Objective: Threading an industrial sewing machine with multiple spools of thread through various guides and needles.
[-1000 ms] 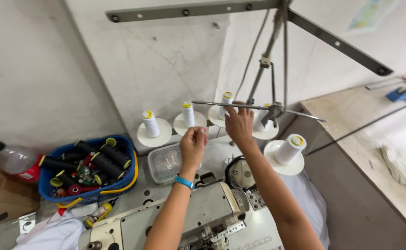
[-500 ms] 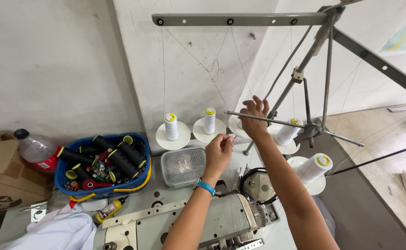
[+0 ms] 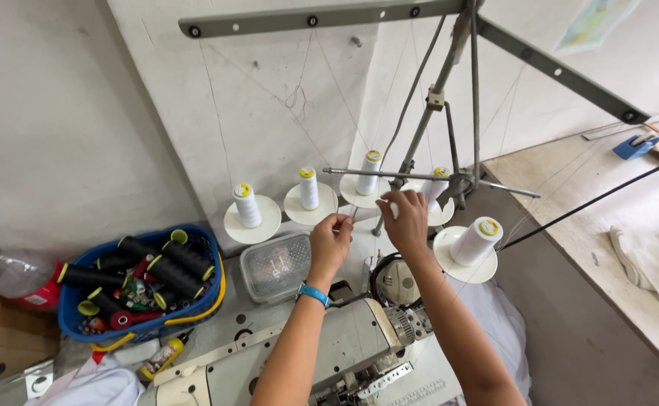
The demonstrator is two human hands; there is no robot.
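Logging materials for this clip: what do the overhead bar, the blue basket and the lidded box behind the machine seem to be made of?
Overhead bar: likely painted metal, a flat grey-green strip with round eyelets.
Blue basket: moulded plastic by its look, glossy blue wall, yellow handle.
Lidded box: probably clear plastic, see-through with a patterned lid.

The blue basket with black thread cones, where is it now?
In the head view, the blue basket sits at the left on the table, between the plastic bottle and the clear lidded container, left of the left hand.

Bare forearms, a turquoise wristband [image 3: 314,294] on the left wrist, no sleeves
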